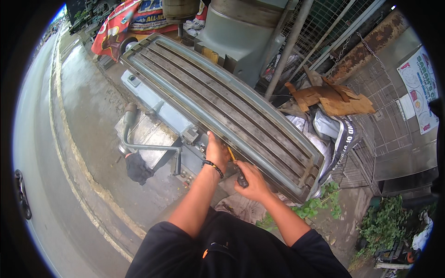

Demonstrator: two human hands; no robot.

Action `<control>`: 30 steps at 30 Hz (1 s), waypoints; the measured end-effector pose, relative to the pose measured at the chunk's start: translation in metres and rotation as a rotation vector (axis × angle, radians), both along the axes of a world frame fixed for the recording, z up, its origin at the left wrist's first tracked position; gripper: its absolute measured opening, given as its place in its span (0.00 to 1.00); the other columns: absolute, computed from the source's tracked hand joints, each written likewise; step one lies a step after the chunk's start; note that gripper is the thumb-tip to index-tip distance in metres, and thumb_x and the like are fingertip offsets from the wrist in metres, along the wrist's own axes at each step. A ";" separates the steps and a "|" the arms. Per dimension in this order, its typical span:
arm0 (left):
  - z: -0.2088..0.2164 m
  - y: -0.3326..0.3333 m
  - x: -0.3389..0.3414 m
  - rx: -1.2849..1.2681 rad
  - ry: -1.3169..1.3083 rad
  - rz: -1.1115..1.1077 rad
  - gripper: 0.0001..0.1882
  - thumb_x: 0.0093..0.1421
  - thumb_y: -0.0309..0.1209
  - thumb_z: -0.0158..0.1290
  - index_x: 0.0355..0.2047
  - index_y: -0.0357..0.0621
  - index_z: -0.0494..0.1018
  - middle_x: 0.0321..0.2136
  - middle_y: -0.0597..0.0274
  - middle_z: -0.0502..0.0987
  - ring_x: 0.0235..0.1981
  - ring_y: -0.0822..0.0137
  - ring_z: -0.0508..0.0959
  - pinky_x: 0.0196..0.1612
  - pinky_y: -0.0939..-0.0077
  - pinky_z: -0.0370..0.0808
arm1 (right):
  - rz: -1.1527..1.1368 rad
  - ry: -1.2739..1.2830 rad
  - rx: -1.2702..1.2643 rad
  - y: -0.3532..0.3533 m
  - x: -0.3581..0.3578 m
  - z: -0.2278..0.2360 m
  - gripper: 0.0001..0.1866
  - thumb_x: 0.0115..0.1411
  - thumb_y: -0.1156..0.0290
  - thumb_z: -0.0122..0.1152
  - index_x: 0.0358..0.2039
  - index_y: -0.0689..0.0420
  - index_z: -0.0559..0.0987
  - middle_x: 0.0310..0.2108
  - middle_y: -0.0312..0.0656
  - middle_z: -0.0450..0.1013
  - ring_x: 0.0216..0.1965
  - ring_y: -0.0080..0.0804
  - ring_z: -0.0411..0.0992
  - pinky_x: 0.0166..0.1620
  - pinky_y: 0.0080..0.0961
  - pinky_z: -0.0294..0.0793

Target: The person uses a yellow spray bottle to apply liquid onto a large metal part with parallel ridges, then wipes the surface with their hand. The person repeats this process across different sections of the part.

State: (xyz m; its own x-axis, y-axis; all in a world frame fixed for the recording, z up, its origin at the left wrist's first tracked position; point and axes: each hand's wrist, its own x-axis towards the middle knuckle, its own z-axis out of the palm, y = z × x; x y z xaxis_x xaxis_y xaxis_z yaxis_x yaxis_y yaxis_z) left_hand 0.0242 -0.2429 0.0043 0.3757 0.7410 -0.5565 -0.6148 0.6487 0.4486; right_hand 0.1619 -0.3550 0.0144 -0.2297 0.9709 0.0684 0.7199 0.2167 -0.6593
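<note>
In front of me lies a long grey machine table (218, 109) with several lengthwise slots, set at a slant. My left hand (217, 154), a dark beaded bracelet at its wrist, rests against the table's near side. One of its digits is stretched along the edge, and the others are partly hidden. Just right of it, my right hand (252, 180) is closed round a dark-handled tool (242, 180). A thin yellow piece (231, 153) shows between the two hands, beside the table edge. Whether it belongs to the tool I cannot tell.
A bent crank handle (153, 148) juts out left of my left arm, near a black cloth (139, 168). Behind the table rises a grey machine column (241, 34). Torn cardboard (329, 96) and wire mesh (371, 162) stand right. A road (41, 139) runs along the left.
</note>
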 end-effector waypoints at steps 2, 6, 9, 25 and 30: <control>-0.002 -0.012 0.017 -0.072 0.141 0.074 0.52 0.68 0.68 0.25 0.73 0.32 0.36 0.74 0.42 0.39 0.75 0.52 0.45 0.73 0.55 0.44 | -0.037 0.062 0.076 -0.022 0.002 0.008 0.37 0.48 0.72 0.65 0.61 0.62 0.67 0.52 0.54 0.73 0.53 0.52 0.72 0.57 0.40 0.69; -0.062 -0.046 0.074 0.213 0.422 0.227 0.45 0.72 0.59 0.25 0.70 0.25 0.43 0.73 0.38 0.42 0.75 0.52 0.42 0.74 0.65 0.40 | -0.188 0.245 0.094 -0.093 0.016 0.012 0.38 0.46 0.75 0.67 0.60 0.65 0.66 0.49 0.54 0.74 0.51 0.51 0.74 0.55 0.40 0.72; -0.043 -0.075 0.104 0.374 0.678 0.251 0.41 0.74 0.52 0.24 0.69 0.21 0.43 0.72 0.31 0.42 0.75 0.46 0.41 0.75 0.65 0.39 | -0.268 0.230 0.147 -0.146 0.044 0.020 0.39 0.46 0.78 0.66 0.61 0.66 0.66 0.48 0.53 0.74 0.49 0.46 0.76 0.54 0.37 0.73; -0.093 -0.001 0.075 0.905 1.086 0.724 0.47 0.72 0.56 0.36 0.71 0.26 0.35 0.72 0.28 0.37 0.74 0.36 0.38 0.74 0.51 0.38 | -0.253 0.132 0.061 -0.251 0.081 0.023 0.37 0.47 0.75 0.68 0.59 0.67 0.66 0.47 0.55 0.76 0.48 0.46 0.77 0.55 0.36 0.72; -0.094 -0.069 0.112 0.897 1.019 0.544 0.45 0.72 0.53 0.36 0.71 0.27 0.35 0.72 0.28 0.36 0.74 0.35 0.37 0.73 0.48 0.37 | -0.369 0.179 0.011 -0.256 0.076 0.031 0.37 0.48 0.75 0.67 0.60 0.66 0.66 0.47 0.54 0.75 0.49 0.46 0.76 0.55 0.37 0.73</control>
